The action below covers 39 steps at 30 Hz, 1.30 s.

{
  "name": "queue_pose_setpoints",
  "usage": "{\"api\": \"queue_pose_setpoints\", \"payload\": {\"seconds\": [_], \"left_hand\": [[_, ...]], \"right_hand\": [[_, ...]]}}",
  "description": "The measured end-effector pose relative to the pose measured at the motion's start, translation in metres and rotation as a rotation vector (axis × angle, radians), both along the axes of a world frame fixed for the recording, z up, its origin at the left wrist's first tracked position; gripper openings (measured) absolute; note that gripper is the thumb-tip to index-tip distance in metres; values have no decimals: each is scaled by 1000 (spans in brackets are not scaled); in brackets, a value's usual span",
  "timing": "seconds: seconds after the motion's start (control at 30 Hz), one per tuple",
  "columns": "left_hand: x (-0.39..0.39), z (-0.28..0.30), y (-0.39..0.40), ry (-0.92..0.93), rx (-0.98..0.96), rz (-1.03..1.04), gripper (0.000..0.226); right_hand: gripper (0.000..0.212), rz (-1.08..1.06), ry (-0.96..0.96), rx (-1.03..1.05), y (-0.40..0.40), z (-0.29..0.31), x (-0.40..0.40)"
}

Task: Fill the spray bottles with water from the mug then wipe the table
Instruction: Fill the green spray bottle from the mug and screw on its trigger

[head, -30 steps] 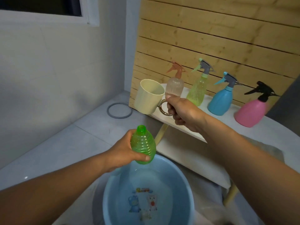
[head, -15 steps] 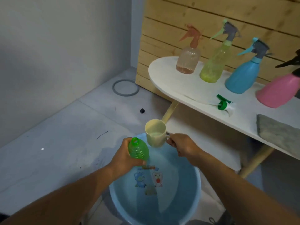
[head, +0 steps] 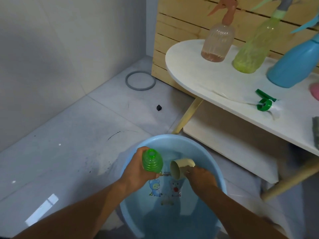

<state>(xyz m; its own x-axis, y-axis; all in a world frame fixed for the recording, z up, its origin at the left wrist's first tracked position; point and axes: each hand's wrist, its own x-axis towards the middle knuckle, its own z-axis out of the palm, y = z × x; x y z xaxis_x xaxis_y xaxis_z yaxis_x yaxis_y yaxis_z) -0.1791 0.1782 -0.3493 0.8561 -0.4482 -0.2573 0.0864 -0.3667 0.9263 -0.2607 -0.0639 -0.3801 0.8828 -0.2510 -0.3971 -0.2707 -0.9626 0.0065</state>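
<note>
Left hand [head: 138,171] grips green bottle [head: 152,161]; right hand [head: 201,178] tips mug [head: 181,168] in basin [head: 217,169]

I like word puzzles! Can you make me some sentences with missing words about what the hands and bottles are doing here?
1. The left hand holds a ____ bottle with no cap.
2. The right hand tips a cream ____ inside the blue basin.
3. The green spray cap lies on the white ____.

Missing words: green; mug; table
</note>
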Motion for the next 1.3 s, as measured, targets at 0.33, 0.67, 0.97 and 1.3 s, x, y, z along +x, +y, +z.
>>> {"api": "queue_pose_setpoints", "payload": {"seconds": [0.33,0.67,0.97,1.3], "left_hand": [[-1,-4,-3,26,23,4,81],[-1,8,-3,21,-19,33,80],[8,41,6,-117,67,88,77],[29,135,10,-248,168,-120,88]], "right_hand": [[39,58,46,-145,10,-16,2],[38,-366,-57,498,12,-17,2],[23,-842,-125,989,15,36,-16],[27,-657,-382,953,15,196,-9]]}}
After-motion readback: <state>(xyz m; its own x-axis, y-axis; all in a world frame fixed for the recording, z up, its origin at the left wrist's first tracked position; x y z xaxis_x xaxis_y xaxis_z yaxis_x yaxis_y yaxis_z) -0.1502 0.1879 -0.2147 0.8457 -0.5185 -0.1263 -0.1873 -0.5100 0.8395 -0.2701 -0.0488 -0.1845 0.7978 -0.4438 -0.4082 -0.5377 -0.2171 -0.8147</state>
